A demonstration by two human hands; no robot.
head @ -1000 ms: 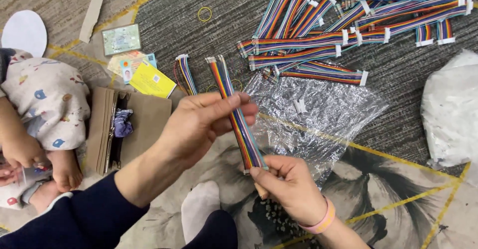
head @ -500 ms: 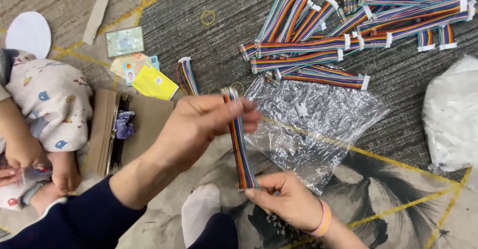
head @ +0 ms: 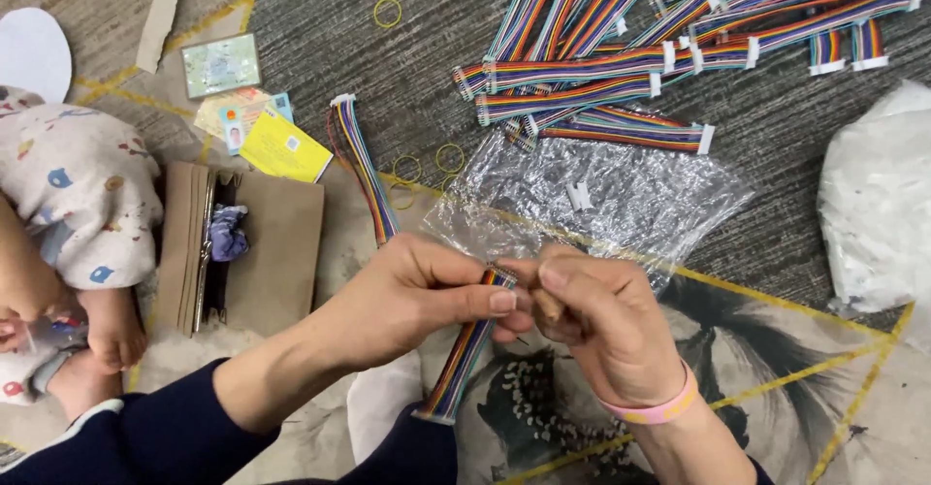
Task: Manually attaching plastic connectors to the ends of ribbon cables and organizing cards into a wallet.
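The left hand (head: 412, 296) pinches the upper end of a rainbow ribbon cable (head: 464, 359) between thumb and fingers; the right hand (head: 592, 325), a pink band at its wrist, meets it at 3 o'clock and closes its fingertips on that same end. The cable hangs down towards 6 o'clock, its lower white connector just above the dark sleeve. Right behind the hands, at 12 o'clock, lies a crinkled clear plastic bag (head: 601, 199) with a small white piece on it. Further towards 12 and 1 o'clock a pile of rainbow cables (head: 630, 58) is spread over the grey carpet (head: 795, 175). A single loose cable (head: 364, 165) lies at 11 o'clock, with yellow rubber bands (head: 427, 165) near it. At 9 o'clock sits an open brown wallet (head: 267, 252), cards (head: 262, 126) just above it. A white bag (head: 873, 204) rests at 3 o'clock
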